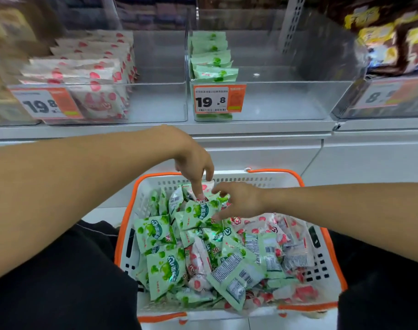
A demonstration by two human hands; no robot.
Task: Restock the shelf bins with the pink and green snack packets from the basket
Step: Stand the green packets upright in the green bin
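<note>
Head view, only camera. White basket (262, 179) with orange rim sits low in front of the shelf, between the person's dark-clothed legs; it is heaped with green snack packets (165, 267) mostly on the left and centre, and pink snack packets (286, 232) mostly on the right, mixed at the middle. Left hand (195, 163) reaches down into the far end of the basket, its grip pinched together on the top edge of a pink packet (206, 189) standing at the back of the heap. Right hand (241, 201) comes in from the right, thumb and fingers spread apart around a green packet (199, 211) near the top of the pile, fingertips touching it; grip not closed. On the shelf above, the left clear bin (155, 103) holds a row of pink packets (89, 75) along its left side, the rest bare. The middle clear bin (286, 101) holds a short row of green packets (212, 58) standing at its left wall. Each bin front carries a price tag (218, 99) reading 19.8. Far right bin (381, 98) is blurred; contents above it appear brown and yellow, not legible.
</note>
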